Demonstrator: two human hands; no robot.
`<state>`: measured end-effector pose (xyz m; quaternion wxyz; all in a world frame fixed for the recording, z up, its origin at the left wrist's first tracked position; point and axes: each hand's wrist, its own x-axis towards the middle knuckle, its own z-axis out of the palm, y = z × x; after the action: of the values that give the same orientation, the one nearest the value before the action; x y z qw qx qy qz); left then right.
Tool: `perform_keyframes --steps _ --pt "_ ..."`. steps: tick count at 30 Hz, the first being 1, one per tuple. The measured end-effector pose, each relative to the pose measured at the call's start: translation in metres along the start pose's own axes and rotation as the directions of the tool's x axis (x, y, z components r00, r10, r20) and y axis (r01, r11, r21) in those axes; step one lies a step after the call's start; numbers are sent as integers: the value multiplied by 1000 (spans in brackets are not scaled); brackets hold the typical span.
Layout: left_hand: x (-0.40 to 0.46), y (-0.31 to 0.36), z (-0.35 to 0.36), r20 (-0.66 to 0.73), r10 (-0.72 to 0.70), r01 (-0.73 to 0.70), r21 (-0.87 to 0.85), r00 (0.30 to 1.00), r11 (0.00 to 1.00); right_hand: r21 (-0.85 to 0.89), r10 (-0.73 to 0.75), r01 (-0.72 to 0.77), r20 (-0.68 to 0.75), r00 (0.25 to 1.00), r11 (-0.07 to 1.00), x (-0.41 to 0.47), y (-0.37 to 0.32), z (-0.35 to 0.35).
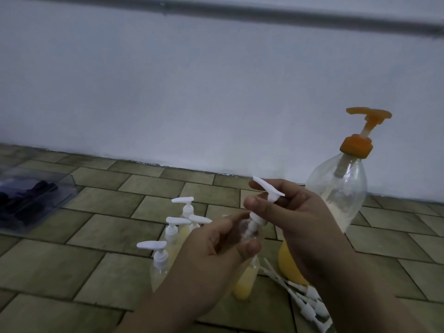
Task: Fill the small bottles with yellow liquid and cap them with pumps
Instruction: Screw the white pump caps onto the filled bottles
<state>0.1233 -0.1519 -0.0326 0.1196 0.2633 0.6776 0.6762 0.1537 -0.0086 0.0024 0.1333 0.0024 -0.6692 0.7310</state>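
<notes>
Capping step proceeding: left hand (pixel 216 239) is gripping small bottle (pixel 245 280), right hand (pixel 295 212) is pinching white pump (pixel 266 188), seating it; next, twisting collar tight. Capped bottles (pixel 173 234) standing at nine o'clock.

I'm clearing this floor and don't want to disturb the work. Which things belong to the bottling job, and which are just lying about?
Job: held bottle, pump going into it, capped bottles, spare pumps, big dispenser.

Lying about: clear tray of dark items.
</notes>
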Motion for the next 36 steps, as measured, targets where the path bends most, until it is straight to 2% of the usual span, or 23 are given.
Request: perform_keyframes --steps 4,8,12,16,20,23,27,31,34,36 --pt "1 2 -1 -52 -33 28 -106 998 994 93 23 -24 19 1000 995 0 1 -2" --pt "4 3 -1 -68 -26 19 -101 997 995 17 36 -35 -74 997 999 2 11 0" --pt "7 1 0 -62 -23 17 -96 998 995 154 129 -130 16 991 979 -1 10 2" --pt "7 -2 2 -63 -35 29 -92 997 995 68 125 -120 -78 989 990 1 17 3" --pt "8 -1 -1 -81 -29 18 -133 996 991 241 120 -115 -8 993 964 3 17 0" --pt "7 -2 1 -51 -30 25 -93 998 995 190 77 -63 -65 995 980 5 24 -3" --pt "7 -6 2 -49 -72 67 -87 996 994 213 125 -130 37 991 968 3 20 -8" --pt "6 -9 3 -25 -67 66 -20 997 998 61 92 -85 -117 989 995 0 28 -5" --pt "4 -11 2 -38 -97 94 -54 995 994 169 138 -127 -53 989 977 -2 29 -5" --pt "3 -12 1 -48 -68 67 -20 997 998 233 161 -148 -38 986 961 -4 31 -1"
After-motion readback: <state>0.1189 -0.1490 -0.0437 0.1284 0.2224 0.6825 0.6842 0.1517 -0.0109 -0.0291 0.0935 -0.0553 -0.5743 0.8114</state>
